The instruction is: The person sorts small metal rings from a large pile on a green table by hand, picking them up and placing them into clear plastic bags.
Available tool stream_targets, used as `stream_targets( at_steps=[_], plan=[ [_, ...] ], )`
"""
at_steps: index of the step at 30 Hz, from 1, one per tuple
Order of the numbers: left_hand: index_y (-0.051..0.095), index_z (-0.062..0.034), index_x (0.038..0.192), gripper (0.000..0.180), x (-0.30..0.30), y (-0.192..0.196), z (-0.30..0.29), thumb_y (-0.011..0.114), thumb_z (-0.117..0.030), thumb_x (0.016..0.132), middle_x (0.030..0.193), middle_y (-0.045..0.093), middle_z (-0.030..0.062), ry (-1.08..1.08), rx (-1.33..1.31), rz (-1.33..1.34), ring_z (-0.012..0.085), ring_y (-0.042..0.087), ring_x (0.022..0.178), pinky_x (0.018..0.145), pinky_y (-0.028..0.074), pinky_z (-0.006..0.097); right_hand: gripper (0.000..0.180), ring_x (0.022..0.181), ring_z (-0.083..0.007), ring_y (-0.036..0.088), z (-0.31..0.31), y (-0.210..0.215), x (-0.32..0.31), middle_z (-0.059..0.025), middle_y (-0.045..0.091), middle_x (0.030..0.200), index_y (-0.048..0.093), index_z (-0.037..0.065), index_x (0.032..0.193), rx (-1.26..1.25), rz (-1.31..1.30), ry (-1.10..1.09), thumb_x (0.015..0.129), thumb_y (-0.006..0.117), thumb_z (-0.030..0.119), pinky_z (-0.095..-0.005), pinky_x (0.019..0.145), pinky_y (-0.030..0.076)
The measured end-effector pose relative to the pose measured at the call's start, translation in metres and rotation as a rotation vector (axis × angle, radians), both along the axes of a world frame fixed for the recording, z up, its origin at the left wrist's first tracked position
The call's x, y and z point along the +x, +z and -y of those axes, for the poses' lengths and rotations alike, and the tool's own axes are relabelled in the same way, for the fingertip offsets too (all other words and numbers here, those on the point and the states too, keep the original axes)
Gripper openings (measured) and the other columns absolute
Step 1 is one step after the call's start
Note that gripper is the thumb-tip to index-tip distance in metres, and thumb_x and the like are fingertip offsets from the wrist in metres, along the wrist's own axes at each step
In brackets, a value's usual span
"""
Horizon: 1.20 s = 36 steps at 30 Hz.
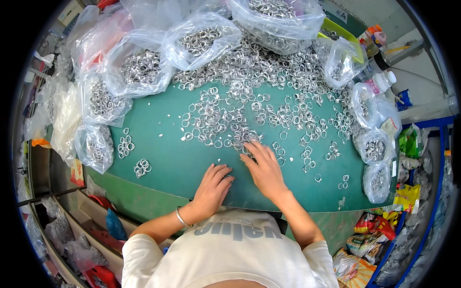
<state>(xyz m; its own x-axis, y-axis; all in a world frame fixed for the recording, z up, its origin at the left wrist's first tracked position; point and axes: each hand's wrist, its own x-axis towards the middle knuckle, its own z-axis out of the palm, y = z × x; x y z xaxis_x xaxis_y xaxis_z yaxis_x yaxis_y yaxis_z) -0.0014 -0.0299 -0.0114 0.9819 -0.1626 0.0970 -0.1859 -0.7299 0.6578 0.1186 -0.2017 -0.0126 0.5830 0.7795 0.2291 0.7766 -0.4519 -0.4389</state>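
Observation:
Many loose silver rings (211, 115) lie scattered over a green table mat (158, 168), heaped thickest at the far side. My right hand (266, 170) reaches to the near edge of the middle spread, its fingers stretched apart and slightly blurred, fingertips touching the rings (242, 137) there. Closer to me, my left hand (211, 187) rests low over the mat with fingers curled. A bit of silver, seemingly a ring (230, 178), shows between its index finger and thumb; the palm is hidden. A bracelet (181, 218) circles my left wrist.
Clear plastic bags of rings (96, 149) line the left side, with more bags (201, 41) at the back and others (377, 182) along the right. Two small ring clusters (142, 167) sit at left. A yellow-green bin (343, 33) and a white bottle (382, 81) stand back right.

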Motion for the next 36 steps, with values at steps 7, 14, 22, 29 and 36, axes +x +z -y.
stream_targets(
  at_steps=[7, 14, 22, 29, 36],
  plan=[
    [0.057, -0.0056, 0.109, 0.031, -0.002, 0.008, -0.001, 0.059, 0.003, 0.079, 0.127, 0.045, 0.0148, 0.021, 0.097, -0.053, 0.0367, 0.037, 0.125, 0.107, 0.024, 0.059, 0.025, 0.092, -0.0311, 0.054, 0.026, 0.004, 0.03, -0.014, 0.058, 0.099, 0.061, 0.001, 0.099, 0.22, 0.107, -0.355, 0.074, 0.063, -0.001, -0.0393, 0.081, 0.044],
    [0.057, -0.0052, 0.107, 0.031, -0.001, 0.004, -0.002, 0.059, 0.004, 0.078, 0.125, 0.045, 0.0159, 0.028, 0.017, -0.011, 0.0384, 0.036, 0.127, 0.107, 0.023, 0.06, 0.042, 0.115, -0.0332, 0.047, 0.004, 0.015, 0.028, -0.0117, 0.053, 0.119, 0.06, 0.006, 0.112, 0.093, 0.028, -0.172, 0.073, 0.074, 0.015, -0.0449, 0.093, 0.039],
    [0.058, -0.0032, 0.102, 0.03, -0.005, 0.001, -0.007, 0.058, 0.009, 0.074, 0.122, 0.047, 0.0167, 0.029, -0.099, 0.02, 0.0388, 0.04, 0.125, 0.107, 0.026, 0.06, 0.025, 0.098, -0.0309, 0.051, 0.033, 0.002, 0.05, -0.0132, 0.055, 0.106, 0.062, 0.002, 0.098, 0.1, 0.124, -0.57, 0.074, 0.067, 0.001, -0.0413, 0.083, 0.042],
    [0.06, -0.0007, 0.102, 0.031, -0.006, -0.001, -0.006, 0.058, 0.007, 0.073, 0.121, 0.048, 0.0172, 0.006, -0.125, 0.028, 0.0381, 0.04, 0.124, 0.108, 0.027, 0.056, 0.057, 0.126, -0.0356, 0.036, -0.038, 0.018, 0.036, -0.0122, 0.043, 0.134, 0.054, 0.013, 0.126, 0.096, -0.042, -0.071, 0.073, 0.075, 0.019, -0.0468, 0.103, 0.029],
    [0.061, -0.003, 0.101, 0.033, -0.005, 0.005, -0.007, 0.06, 0.009, 0.07, 0.121, 0.05, 0.0159, 0.059, -0.101, 0.096, 0.0363, 0.045, 0.114, 0.098, 0.036, 0.049, 0.027, 0.095, -0.0306, 0.057, -0.028, -0.003, 0.057, -0.0113, 0.057, 0.108, 0.061, 0.005, 0.1, 0.246, 0.025, -0.18, 0.074, 0.066, 0.001, -0.0411, 0.083, 0.046]
  ],
)
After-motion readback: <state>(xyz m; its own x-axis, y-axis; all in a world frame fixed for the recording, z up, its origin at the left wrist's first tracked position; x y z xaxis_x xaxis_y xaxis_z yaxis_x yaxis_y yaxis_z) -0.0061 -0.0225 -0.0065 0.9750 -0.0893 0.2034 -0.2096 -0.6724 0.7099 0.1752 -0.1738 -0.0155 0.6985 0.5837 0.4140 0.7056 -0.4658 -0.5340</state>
